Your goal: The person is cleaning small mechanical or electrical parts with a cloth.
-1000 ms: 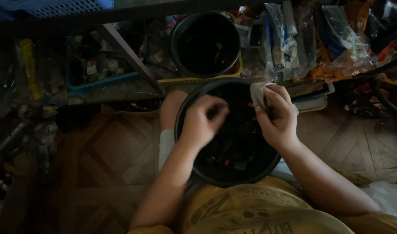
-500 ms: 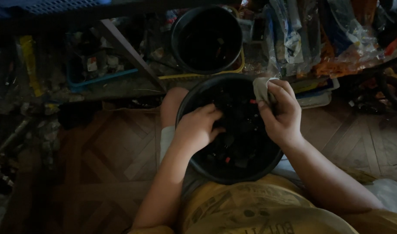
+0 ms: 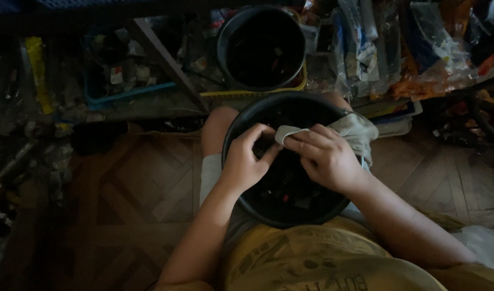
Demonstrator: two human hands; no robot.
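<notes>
Two hands: working over a round black plastic basin [image 3: 247, 121] on the lap.
Left hand [image 3: 246, 164]: fingers pinched shut (held item too small to tell).
Right hand [image 3: 325, 156]: closed on a pale grey cloth [image 3: 354, 129].
Beyond: second black round bucket [image 3: 262, 46], cluttered shelf.

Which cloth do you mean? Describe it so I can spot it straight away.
Find the black round tub on the person's lap, nearer than the second black bucket beyond it. Over its far right rim, the right hand grips a pale grey cloth. It is the only light, soft thing there; the left hand meets its tip.
</notes>
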